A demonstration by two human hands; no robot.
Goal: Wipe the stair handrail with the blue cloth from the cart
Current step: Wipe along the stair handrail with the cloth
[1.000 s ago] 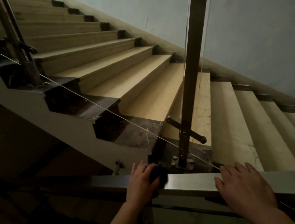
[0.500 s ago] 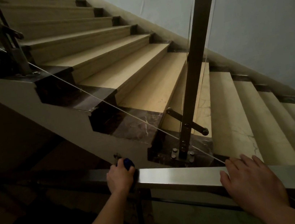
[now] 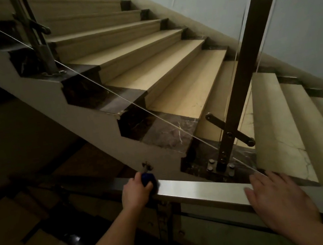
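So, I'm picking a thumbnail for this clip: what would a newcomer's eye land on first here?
Probably the pale stone stairs climbing from lower right to upper left, cut by the dark metal post right of centre. Next comes the shiny handrail across the bottom, where the left hand grips a blue cloth against it and the right hand rests flat further right.

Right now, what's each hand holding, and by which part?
Left hand grips the blue cloth as a wad, pressed on the handrail. Right hand holds nothing, resting flat on it.
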